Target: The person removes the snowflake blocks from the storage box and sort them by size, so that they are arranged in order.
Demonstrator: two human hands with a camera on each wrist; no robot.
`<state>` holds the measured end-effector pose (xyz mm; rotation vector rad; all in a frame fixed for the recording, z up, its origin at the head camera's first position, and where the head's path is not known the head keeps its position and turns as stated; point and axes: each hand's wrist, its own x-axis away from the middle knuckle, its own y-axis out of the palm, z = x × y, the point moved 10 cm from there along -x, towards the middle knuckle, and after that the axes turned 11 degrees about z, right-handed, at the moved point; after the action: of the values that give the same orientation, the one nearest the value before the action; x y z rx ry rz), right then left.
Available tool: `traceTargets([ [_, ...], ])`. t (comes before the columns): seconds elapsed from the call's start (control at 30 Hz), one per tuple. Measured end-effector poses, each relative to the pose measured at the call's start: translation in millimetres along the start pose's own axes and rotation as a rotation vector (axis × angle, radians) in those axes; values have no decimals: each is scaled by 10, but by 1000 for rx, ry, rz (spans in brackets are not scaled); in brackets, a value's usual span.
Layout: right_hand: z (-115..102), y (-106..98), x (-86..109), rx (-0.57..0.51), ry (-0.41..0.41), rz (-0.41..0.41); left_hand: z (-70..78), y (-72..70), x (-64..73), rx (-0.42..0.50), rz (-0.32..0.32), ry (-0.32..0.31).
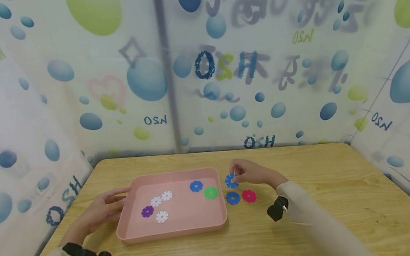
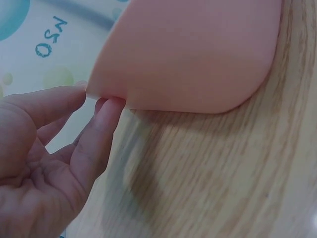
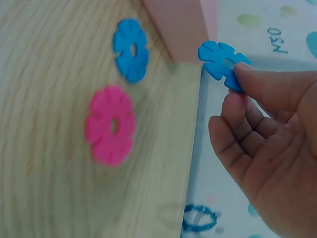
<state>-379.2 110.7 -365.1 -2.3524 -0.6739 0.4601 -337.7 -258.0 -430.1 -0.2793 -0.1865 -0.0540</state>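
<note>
Pinching 1 blue disc (image 3: 217,59): right hand (image 1: 252,173) | holding tray (image 1: 188,215): left hand (image 1: 101,210) | 6 discs (image 1: 214,193) inside, 2 beside

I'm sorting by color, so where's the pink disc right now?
In the head view, the pink disc lies on the table, right of the tray, with a blue disc just to its left.

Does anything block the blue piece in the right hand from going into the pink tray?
Only the right wall of the pink tray stands between the held blue piece and the inside, so the piece would likely have to pass over it. Just within that wall lies the green piece. No other object shows in between.
</note>
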Motion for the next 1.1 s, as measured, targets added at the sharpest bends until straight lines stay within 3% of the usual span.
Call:
traceTargets([
  [0.53, 682, -453, 611, 10, 151, 86, 9, -8, 3, -34, 9, -3],
  [0.9, 852, -362, 657, 30, 208, 56, 9, -8, 24, -49, 27, -10],
  [1.1, 834, -324, 644, 73, 226, 33, 3, 1, 11, -21, -6, 7],
])
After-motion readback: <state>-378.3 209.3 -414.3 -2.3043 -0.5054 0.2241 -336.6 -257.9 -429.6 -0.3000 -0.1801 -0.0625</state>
